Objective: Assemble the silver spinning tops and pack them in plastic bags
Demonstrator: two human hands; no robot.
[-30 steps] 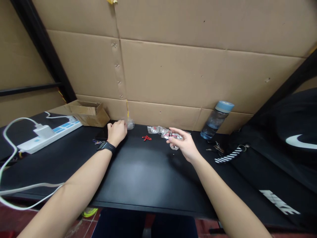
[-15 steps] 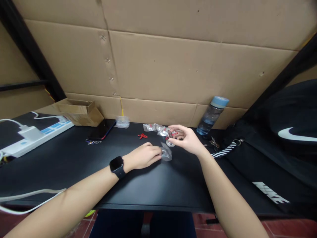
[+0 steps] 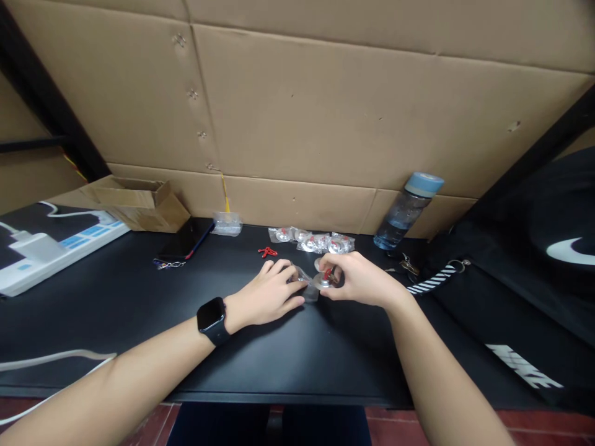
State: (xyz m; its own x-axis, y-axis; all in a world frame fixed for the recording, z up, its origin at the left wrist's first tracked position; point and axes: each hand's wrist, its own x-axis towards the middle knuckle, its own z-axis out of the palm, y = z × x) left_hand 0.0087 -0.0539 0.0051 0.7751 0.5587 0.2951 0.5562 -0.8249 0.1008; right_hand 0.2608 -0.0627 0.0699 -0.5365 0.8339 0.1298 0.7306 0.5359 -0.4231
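My left hand (image 3: 267, 291) is loosely curled, its fingertips holding the left side of one clear plastic sleeve (image 3: 310, 293) low over the desk (image 3: 260, 365); how firmly I pinch it I cannot tell. My right hand (image 3: 360, 280) is nearly closed, thumb below and fingers above, round one silver disc (image 3: 321, 283) with a red cord (image 3: 328, 274). The disc meets the sleeve's right side, between my two hands; whether any of it is inside, I cannot tell. One more silver round piece (image 3: 317, 264) shows just beyond it, partly covered by my right fingers.

Farther off, a row of bagged silver discs (image 3: 310, 242) lies along the far side; I count about five, though they overlap. To their left and nearer sits one small bundle of red cords (image 3: 268, 252). Farther left are one pile of clear sleeves (image 3: 227, 226), one phone (image 3: 187, 240), one open cardboard box (image 3: 155, 207) and one white power strip (image 3: 88, 241). On the far right stands one blue-capped water bottle (image 3: 402, 217), with a bunch of keys (image 3: 409, 266) nearer and one black bag (image 3: 502, 303) at the right edge. I wear one smartwatch (image 3: 211, 314), on my left wrist.
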